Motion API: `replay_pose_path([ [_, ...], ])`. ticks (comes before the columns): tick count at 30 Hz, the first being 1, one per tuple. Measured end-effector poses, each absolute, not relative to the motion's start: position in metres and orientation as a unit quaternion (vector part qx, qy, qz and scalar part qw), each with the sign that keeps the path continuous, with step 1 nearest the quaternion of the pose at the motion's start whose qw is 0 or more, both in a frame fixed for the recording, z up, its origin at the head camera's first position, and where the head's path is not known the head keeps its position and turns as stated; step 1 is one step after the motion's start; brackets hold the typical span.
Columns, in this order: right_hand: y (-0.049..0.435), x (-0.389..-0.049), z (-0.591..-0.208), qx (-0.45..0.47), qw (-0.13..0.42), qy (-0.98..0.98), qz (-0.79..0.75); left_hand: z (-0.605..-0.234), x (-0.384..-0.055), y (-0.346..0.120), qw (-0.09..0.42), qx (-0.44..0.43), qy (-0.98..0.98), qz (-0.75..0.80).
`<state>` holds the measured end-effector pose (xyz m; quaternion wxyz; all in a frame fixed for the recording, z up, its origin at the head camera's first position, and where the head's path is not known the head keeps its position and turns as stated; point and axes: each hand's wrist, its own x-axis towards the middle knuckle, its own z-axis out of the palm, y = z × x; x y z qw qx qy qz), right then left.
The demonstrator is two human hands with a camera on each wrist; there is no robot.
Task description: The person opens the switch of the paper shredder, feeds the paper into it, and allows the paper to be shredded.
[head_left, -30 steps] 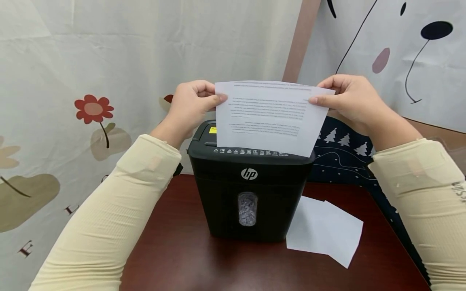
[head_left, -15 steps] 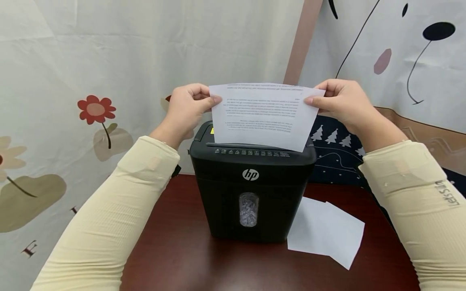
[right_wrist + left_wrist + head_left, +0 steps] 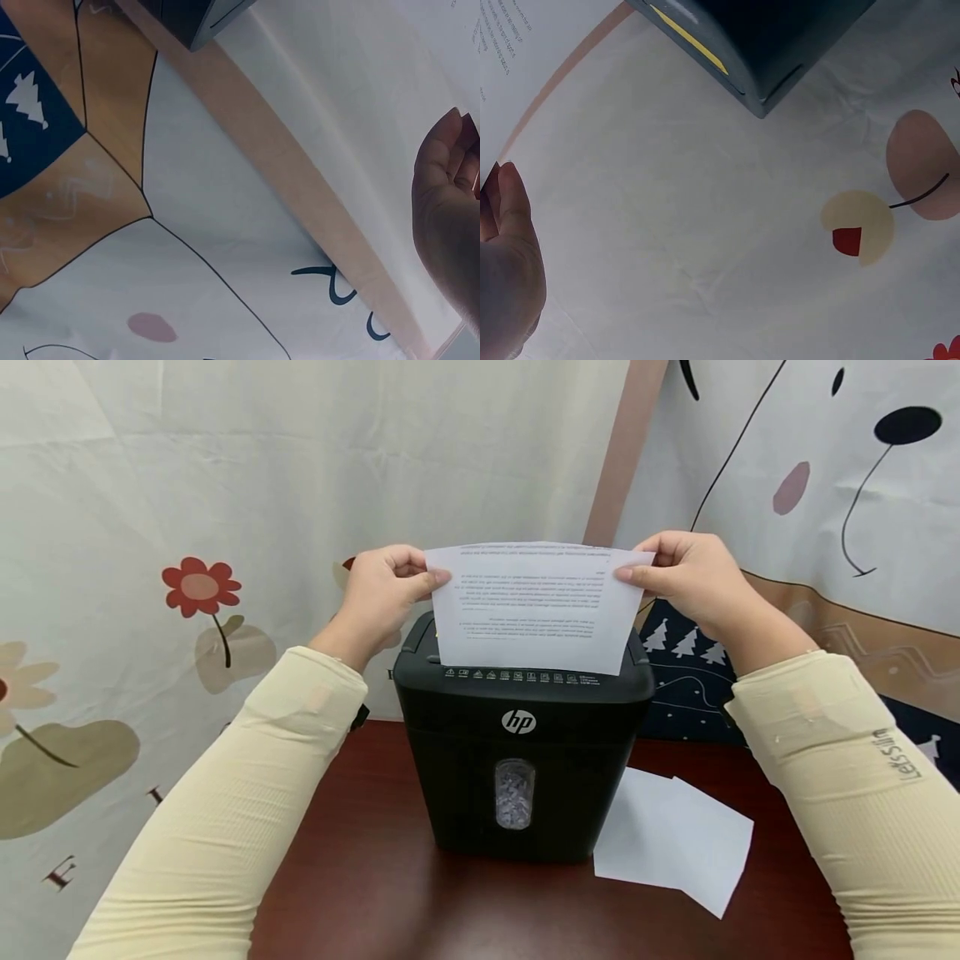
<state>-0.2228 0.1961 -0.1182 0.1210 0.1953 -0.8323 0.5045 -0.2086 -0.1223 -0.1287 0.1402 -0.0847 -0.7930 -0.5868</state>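
Note:
A printed sheet of paper [image 3: 528,610] is stretched upright between both hands, its lower edge overlapping the top of a black HP paper shredder [image 3: 465,760]. My left hand [image 3: 382,593] pinches the sheet's upper left corner, thumb in front. At the upper right corner my right hand [image 3: 697,577] pinches it the same way. The sheet hides the shredder's feed slot in the head view. Only part of the left hand [image 3: 514,262] shows in the left wrist view, at the paper's edge. Likewise the right hand [image 3: 450,195] sits at the right border of its wrist view.
The shredder stands on a dark red-brown table [image 3: 360,877]; paper shreds [image 3: 514,795] show through its front window. Right of it, white sheets [image 3: 675,835] lie overlapping on the table. A curtain [image 3: 300,460] with printed flowers and a bear hangs close behind.
Both hands have moved slightly down and left with the sheet. Its lower edge has shifted left over the shredder's top. The sheets on the table keep their place.

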Motion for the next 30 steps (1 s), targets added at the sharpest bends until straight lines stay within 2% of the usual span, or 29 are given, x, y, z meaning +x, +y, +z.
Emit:
replay_pose_path([
  [15,0.19,-0.225,-0.119,0.191,0.116,-0.85,0.477,-0.135,-0.212,-0.131,0.109,-0.053,-0.794,-0.596],
  [30,0.185,-0.227,-0.119,0.192,0.115,-0.862,0.455,-0.139,-0.213,-0.136,0.103,-0.052,-0.798,-0.591],
])
